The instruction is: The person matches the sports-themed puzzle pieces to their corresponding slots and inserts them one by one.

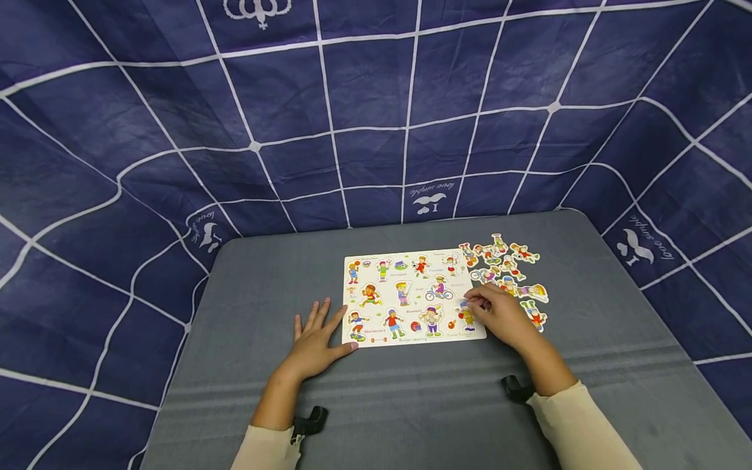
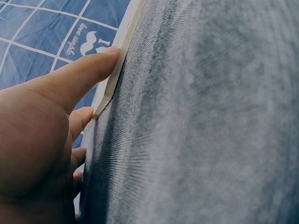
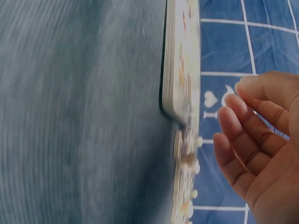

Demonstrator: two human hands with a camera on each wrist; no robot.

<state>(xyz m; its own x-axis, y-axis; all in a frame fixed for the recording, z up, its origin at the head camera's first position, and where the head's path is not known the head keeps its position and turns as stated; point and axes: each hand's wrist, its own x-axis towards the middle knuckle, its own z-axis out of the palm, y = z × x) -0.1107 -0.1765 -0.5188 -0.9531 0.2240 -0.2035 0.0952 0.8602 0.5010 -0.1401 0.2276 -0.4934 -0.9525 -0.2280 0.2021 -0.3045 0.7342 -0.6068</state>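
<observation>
Head view: puzzle board (image 1: 411, 297) lay mid table (image 1: 247, 365); left hand (image 1: 314, 343) flat, fingers straight, thumb against board's left edge; right hand (image 1: 502, 316) curled at board's right lower corner, hold on piece unclear. Loose pieces (image 1: 511, 267) just right of board; open room lay near table's front.
Left wrist: thumb (image 2: 79, 77) braced board edge (image 2: 117, 70); best kept steady.
Right wrist: fingers (image 3: 243, 135) half-curled beside board (image 3: 182, 60), blurred
</observation>
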